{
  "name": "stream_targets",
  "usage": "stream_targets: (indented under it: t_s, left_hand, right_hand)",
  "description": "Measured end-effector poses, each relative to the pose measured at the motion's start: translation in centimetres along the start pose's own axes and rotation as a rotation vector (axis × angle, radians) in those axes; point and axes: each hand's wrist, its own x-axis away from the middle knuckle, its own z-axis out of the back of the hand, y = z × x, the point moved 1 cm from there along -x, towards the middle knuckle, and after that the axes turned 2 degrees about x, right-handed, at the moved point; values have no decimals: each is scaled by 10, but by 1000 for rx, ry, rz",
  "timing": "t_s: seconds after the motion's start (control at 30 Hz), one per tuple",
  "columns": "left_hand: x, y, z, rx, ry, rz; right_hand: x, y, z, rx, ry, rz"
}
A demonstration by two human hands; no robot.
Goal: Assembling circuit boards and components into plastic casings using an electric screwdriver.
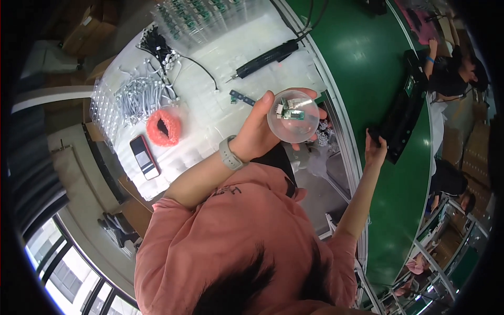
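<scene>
My left hand [259, 127], a grey watch band on its wrist, holds a clear round plastic cup [308, 131] over the bench edge. Inside the cup lie small green circuit boards [295, 114] with white connectors. Off to the right, my right hand [376, 150] grips the near end of a long black plastic housing [403, 116] lying on the green belt. Part of that grip is hidden by the hand itself. A short dark strip [242, 98] lies on the bench beside my left thumb. Beyond it rests a black electric screwdriver [266, 59].
The white bench [202, 126] carries grey-white cables [139, 94], black cables [155, 42], a pink ring-shaped roll [172, 123], a phone [144, 157] and clear trays of circuit boards [197, 16]. The green belt [362, 68] runs alongside. Across it, a person [449, 79] works near the housing's far end.
</scene>
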Motion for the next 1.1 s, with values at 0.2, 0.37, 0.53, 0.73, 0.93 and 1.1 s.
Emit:
stream_targets:
  t_s: [0.2,0.37,0.53,0.73,0.93,1.1]
  left_hand:
    - [30,3,23,-58,134,-97]
    - [53,-6,43,-98,256,-242]
    - [68,-5,64,-173,366,-374]
    - [89,-5,90,-240,524,-483]
    - [107,-6,108,-237,727,-428]
    - [122,-3,122,-198,793,-417]
  right_hand:
    - [71,-5,-121,1243,-44,289]
    - [220,30,-283,1117,-914,880]
    - [242,101,-354,1379,-1107,915]
    - [227,150,-372,1509,-1279,837]
    - [216,187,-374,1502,-1348,498]
    - [218,204,-378,1367,-1361,334]
